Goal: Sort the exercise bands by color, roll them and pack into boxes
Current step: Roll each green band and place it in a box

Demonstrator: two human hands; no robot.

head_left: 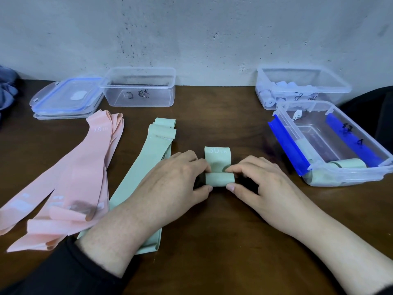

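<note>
left hand point(170, 177) + right hand point(261, 184) | pinching half-rolled green band point(219, 167) | table point(212, 241)

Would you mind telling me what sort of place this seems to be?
Probably a makeshift packing spot: a dark wooden table against a bare, scuffed concrete wall, with clear plastic boxes for sorted bands.

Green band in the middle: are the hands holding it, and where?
Yes. Left hand and right hand pinch the green band at its rolled end, one each side.

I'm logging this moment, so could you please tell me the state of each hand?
Left hand: pinching the green band roll.
Right hand: pinching the same roll's other end.
</note>
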